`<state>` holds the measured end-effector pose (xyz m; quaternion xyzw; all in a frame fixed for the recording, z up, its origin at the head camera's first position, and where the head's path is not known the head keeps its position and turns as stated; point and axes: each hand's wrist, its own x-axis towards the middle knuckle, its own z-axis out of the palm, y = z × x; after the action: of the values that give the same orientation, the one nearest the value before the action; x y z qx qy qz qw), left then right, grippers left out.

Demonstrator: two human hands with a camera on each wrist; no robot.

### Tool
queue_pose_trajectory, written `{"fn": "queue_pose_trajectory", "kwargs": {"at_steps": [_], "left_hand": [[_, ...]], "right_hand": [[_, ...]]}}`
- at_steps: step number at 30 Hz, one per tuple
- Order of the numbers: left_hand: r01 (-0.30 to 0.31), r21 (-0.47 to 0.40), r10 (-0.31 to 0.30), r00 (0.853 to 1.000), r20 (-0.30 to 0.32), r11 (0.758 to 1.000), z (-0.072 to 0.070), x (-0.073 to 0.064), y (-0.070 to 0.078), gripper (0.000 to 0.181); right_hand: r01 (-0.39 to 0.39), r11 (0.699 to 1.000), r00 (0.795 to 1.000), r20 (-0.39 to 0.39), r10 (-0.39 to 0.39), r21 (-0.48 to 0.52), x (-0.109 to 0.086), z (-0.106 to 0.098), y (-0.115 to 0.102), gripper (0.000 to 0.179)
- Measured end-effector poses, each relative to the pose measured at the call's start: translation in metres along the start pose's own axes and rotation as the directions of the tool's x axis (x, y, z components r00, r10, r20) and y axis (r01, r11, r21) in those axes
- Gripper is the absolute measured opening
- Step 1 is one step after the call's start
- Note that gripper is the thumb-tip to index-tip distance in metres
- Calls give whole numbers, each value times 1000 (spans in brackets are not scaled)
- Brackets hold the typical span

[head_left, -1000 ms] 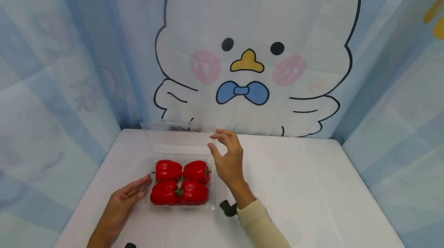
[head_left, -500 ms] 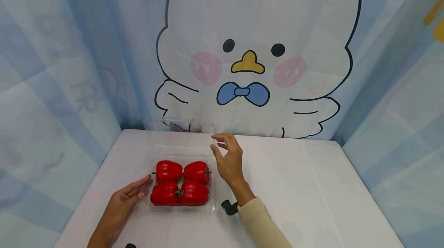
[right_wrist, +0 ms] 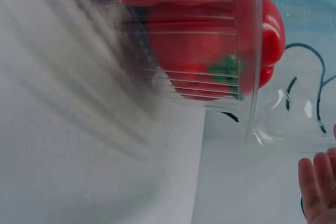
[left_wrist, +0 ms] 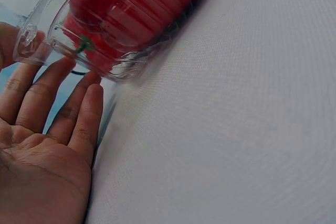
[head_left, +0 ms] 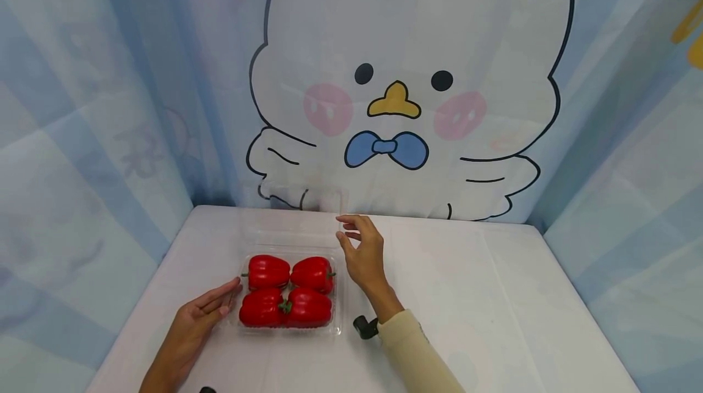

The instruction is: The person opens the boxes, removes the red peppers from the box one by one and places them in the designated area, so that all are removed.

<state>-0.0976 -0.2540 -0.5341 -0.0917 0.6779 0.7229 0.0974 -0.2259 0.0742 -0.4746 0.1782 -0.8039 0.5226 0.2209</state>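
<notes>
A clear plastic clamshell container (head_left: 291, 330) holds several red bell peppers (head_left: 309, 307) with green stems. Its transparent lid (head_left: 293, 237) stands raised at the back, hinged along the far rim. My left hand (head_left: 192, 323) pinches the left rim between thumb and fingers; in the left wrist view, the clear rim (left_wrist: 32, 51) lies between the thumb and the fingers. At the lid's right edge, my right hand (head_left: 364, 252) holds on with curved thumb and forefinger. Only fingers of the right hand (right_wrist: 321, 187) show in the right wrist view, so the contact itself is hidden there.
The container stands on a white-covered table (head_left: 467, 295). Behind it hangs a pale blue curtain (head_left: 395, 33) printed with a cartoon bird. A black wrist-camera part (head_left: 365, 327) sits beside the right sleeve.
The lid has swung up and slightly forward, closer to upright. My right hand has shifted slightly right and toward me with it. The left hand stays at the left rim.
</notes>
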Motion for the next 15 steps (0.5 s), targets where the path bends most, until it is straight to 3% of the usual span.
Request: {"fn": "queue_pose_trajectory", "kwargs": {"at_steps": [15], "left_hand": [[-10,7,10,1000,7,1000,2,-2,2,65]], "right_hand": [[-169,984,982,72,173,-60,3,4,14,42]]}}
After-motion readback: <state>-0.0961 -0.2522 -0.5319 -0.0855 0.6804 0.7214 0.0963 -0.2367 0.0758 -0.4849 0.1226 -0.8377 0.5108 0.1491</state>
